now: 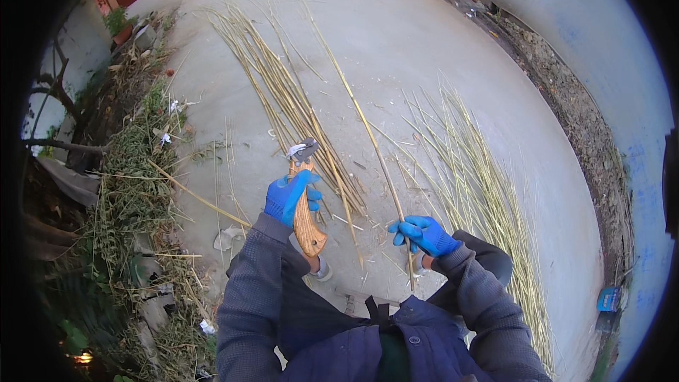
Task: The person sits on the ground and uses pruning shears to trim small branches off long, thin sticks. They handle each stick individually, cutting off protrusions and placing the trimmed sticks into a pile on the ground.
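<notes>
My left hand [283, 199], in a blue glove, is closed around pruning shears [308, 230] with wood-patterned handles; their metal blades point away from me. My right hand [428, 235], gloved in blue too, grips a long thin yellow-brown stalk [368, 131] near its thick lower end. That stalk slants up and away to the far left, tapering to a fine tip, and the shears are apart from it. On the ground beyond my left hand lies a loose bundle of trimmed-looking stalks [272, 92]. To my right spreads a larger pile of greenish-yellow stalks [488, 184] with thin branching tips.
Grey concrete ground [410, 28] lies beneath everything, with small cut bits scattered near my feet. Dried green plants [134, 205] and a bare branch [67, 145] line the left side. A pale wall [594, 35] curves along the right, with a blue container [607, 298] near its base.
</notes>
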The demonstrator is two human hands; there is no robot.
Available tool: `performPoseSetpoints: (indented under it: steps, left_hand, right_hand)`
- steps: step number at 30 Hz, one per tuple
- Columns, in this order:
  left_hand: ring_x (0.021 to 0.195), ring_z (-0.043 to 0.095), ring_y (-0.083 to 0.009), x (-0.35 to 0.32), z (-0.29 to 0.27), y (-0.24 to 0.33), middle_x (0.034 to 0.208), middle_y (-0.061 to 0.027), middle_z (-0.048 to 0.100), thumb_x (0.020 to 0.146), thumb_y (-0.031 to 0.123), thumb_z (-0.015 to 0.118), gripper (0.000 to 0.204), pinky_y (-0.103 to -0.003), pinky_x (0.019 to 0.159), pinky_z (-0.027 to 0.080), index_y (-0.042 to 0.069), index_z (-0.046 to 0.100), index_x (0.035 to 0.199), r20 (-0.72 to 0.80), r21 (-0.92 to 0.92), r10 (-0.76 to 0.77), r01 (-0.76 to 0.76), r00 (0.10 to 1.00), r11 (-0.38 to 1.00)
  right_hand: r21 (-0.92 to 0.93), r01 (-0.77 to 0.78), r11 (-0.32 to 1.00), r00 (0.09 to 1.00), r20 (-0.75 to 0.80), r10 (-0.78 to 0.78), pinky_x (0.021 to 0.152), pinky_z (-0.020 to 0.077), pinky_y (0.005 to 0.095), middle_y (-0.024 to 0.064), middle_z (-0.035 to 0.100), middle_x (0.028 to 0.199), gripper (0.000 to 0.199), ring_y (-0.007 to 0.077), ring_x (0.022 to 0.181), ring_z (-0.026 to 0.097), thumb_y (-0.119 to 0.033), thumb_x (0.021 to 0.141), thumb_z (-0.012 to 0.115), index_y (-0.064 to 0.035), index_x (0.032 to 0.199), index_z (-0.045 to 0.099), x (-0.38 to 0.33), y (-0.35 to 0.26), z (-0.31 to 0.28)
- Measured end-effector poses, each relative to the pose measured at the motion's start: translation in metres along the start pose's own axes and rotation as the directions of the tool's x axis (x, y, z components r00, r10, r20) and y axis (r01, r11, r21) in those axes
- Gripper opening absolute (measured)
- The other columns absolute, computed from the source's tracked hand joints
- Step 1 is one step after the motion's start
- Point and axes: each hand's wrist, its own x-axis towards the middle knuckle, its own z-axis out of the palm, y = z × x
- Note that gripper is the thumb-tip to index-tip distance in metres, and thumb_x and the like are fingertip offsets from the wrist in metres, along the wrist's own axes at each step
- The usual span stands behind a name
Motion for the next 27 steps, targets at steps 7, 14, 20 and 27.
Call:
performPoseSetpoints:
  steps: [7, 14, 20, 27]
  left_hand:
    - [0.067, 0.069, -0.0189, -0.095, 0.043, -0.031, 0.081, -0.013, 0.07, 0.094, 0.028, 0.067, 0.036, -0.031, 0.059, 0.058, -0.004, 0.063, 0.109, 0.333, 0.35, -0.222, 0.099, 0.916, 0.931]
    - [0.066, 0.067, -0.0128, -0.187, 0.064, -0.046, 0.078, -0.0086, 0.07, 0.094, 0.028, 0.066, 0.033, -0.026, 0.06, 0.055, -0.002, 0.064, 0.104, 0.464, 0.539, -0.402, 0.108, 0.789, 0.835]
    - [0.067, 0.067, -0.012, -0.199, 0.074, -0.053, 0.076, -0.0074, 0.069, 0.094, 0.028, 0.065, 0.031, -0.027, 0.062, 0.054, -0.002, 0.064, 0.102, 0.455, 0.576, -0.374, 0.053, 0.809, 0.816]
    - [0.066, 0.069, -0.0131, -0.198, 0.076, -0.06, 0.074, -0.0078, 0.07, 0.09, 0.027, 0.068, 0.029, -0.029, 0.061, 0.054, -0.001, 0.066, 0.099, 0.444, 0.64, -0.218, -0.138, 0.869, 0.756]
  right_hand:
    - [0.031, 0.282, 0.959, 0.955, -0.102, -0.277, 0.072, 0.0497, 0.0249, 0.0048, 0.069, 0.093, 0.038, 0.0107, 0.083, 0.063, -0.034, 0.101, 0.053, -0.0022, 0.116, 0.067, -0.022, -0.045, 0.006]
    - [0.05, 0.47, 0.881, 0.851, -0.291, -0.437, 0.066, 0.0519, 0.0242, 0.0049, 0.067, 0.09, 0.036, 0.0104, 0.077, 0.063, -0.033, 0.097, 0.058, -0.0008, 0.11, 0.069, -0.029, -0.087, 0.006]
    - [0.084, 0.44, 0.894, 0.856, -0.339, -0.389, 0.072, 0.0513, 0.0249, 0.007, 0.067, 0.09, 0.036, 0.0131, 0.083, 0.064, -0.032, 0.095, 0.062, 0.0005, 0.11, 0.067, -0.036, -0.088, 0.019]
    - [0.101, 0.39, 0.915, 0.862, -0.391, -0.324, 0.072, 0.0509, 0.0246, 0.0053, 0.068, 0.088, 0.036, 0.0114, 0.082, 0.064, -0.033, 0.096, 0.063, -0.0003, 0.111, 0.066, -0.045, -0.079, 0.022]
